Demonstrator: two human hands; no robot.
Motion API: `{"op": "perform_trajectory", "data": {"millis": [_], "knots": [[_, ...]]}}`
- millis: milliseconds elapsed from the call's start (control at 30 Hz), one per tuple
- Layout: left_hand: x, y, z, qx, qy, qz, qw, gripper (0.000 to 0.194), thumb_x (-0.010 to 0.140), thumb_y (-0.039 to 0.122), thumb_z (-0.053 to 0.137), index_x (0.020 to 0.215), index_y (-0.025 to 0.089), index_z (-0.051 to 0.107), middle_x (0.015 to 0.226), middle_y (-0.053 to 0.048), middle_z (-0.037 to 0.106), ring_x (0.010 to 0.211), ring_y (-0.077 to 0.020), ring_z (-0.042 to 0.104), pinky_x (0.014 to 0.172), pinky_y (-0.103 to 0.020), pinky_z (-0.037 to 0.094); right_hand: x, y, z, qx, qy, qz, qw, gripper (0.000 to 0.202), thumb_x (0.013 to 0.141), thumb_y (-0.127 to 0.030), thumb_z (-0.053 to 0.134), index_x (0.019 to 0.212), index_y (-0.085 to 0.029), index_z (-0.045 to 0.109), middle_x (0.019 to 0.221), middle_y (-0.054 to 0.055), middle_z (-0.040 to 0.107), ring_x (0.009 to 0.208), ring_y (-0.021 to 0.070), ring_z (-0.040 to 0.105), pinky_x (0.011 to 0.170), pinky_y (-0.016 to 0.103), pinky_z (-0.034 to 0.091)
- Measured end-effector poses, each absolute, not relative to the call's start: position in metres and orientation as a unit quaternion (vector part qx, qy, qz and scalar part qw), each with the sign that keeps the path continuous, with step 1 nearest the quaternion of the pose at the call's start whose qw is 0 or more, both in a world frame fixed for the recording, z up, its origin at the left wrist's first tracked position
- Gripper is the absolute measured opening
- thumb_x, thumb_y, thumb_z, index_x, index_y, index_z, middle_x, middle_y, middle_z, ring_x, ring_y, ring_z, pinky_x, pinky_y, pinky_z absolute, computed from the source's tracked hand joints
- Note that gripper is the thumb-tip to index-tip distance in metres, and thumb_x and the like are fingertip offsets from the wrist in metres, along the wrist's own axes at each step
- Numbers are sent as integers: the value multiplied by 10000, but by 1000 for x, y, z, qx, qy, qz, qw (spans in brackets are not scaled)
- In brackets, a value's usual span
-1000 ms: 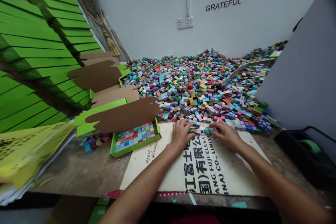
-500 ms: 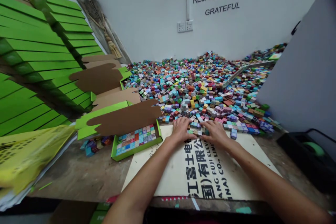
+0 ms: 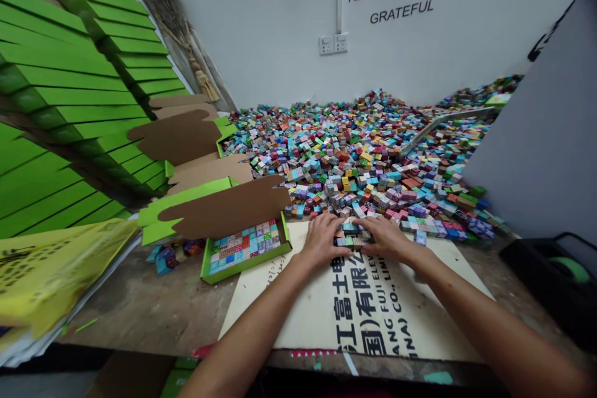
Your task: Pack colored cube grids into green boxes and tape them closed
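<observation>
My left hand (image 3: 323, 239) and my right hand (image 3: 386, 239) face each other over the near edge of the pile, fingers curled inward. Between them a small group of patterned little blocks (image 3: 351, 240) is gripped from both sides, in rows, on the printed pale board (image 3: 308, 305). Fingertips hide part of the group. Just behind lies a large heap of small colourful blocks (image 3: 321, 143). To the left, an open green box (image 3: 249, 264) holds blocks set side by side in rows, its brown cardboard lid flap (image 3: 228, 205) raised.
Stacks of green boxes (image 3: 88, 99) rise at the left, with more open boxes beside the heap. A yellow bag (image 3: 60, 267) lies on papers at front left. A black tape dispenser (image 3: 550, 286) stands at the right, and a metal strip (image 3: 426, 130) lies across the heap.
My hands have drawn the small block group slightly toward me, off the pile's edge and onto the board. The view has shifted slightly.
</observation>
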State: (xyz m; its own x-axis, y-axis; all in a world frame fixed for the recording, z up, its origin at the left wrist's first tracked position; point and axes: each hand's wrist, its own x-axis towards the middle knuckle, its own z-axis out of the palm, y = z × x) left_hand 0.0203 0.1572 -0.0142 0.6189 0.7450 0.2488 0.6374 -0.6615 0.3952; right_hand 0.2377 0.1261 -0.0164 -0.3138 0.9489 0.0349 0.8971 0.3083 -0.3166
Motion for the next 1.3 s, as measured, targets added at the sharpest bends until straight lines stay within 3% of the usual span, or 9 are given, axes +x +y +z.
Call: {"op": "perform_trajectory", "data": {"millis": [100, 233, 433, 700, 967, 1200, 1300], "knots": [[6, 145, -14, 851, 451, 222, 150, 688, 625, 455, 781, 1220, 246, 508, 1233, -71, 485, 1137, -280, 430, 944, -414, 358, 243, 126, -22, -559, -810, 125, 128, 652, 706, -331, 654, 1320, -266, 447, 1292, 89, 524, 1126, 292, 470, 901, 423, 365], [4, 132, -19, 831, 450, 248, 211, 446, 716, 246, 725, 1133, 220, 569, 1111, -48, 542, 1048, -224, 504, 908, -346, 414, 242, 125, -24, -551, -813, 125, 137, 718, 718, -354, 651, 1376, -235, 389, 1328, 115, 493, 1156, 295, 460, 923, 424, 360], [13, 129, -25, 831, 424, 277, 231, 393, 754, 170, 664, 1135, 230, 588, 1165, -53, 518, 1090, -221, 498, 958, -350, 401, 234, 120, -16, -555, -815, 114, 121, 637, 765, -418, 597, 1361, -293, 409, 1352, 78, 481, 1168, 308, 443, 906, 460, 362], [9, 132, -26, 839, 400, 276, 245, 400, 754, 163, 655, 1142, 249, 611, 1132, -37, 527, 1064, -203, 509, 948, -329, 419, 236, 121, -20, -540, -822, 118, 136, 623, 759, -392, 611, 1344, -264, 442, 1355, 84, 483, 1188, 303, 443, 951, 459, 361], [12, 119, -27, 850, 431, 257, 164, 393, 798, 212, 631, 1185, 258, 574, 1112, -48, 525, 1036, -219, 506, 916, -379, 428, 234, 118, -25, -531, -813, 143, 190, 645, 746, -324, 633, 1347, -205, 428, 1335, 134, 466, 1188, 279, 454, 960, 416, 388], [13, 124, -16, 866, 413, 247, 132, 508, 719, 318, 729, 1192, 254, 557, 1322, -76, 427, 1186, -284, 406, 990, -441, 361, 244, 109, -16, -577, -784, 119, 194, 586, 771, -368, 611, 1315, -207, 463, 1191, 126, 538, 1058, 284, 502, 880, 420, 411], [22, 131, -17, 878, 391, 242, 133, 555, 701, 388, 742, 1206, 266, 550, 1318, -69, 453, 1204, -287, 390, 994, -451, 349, 245, 109, -17, -582, -782, 113, 190, 536, 768, -333, 614, 1279, -216, 497, 1218, 108, 545, 1072, 288, 486, 881, 421, 394]]}}
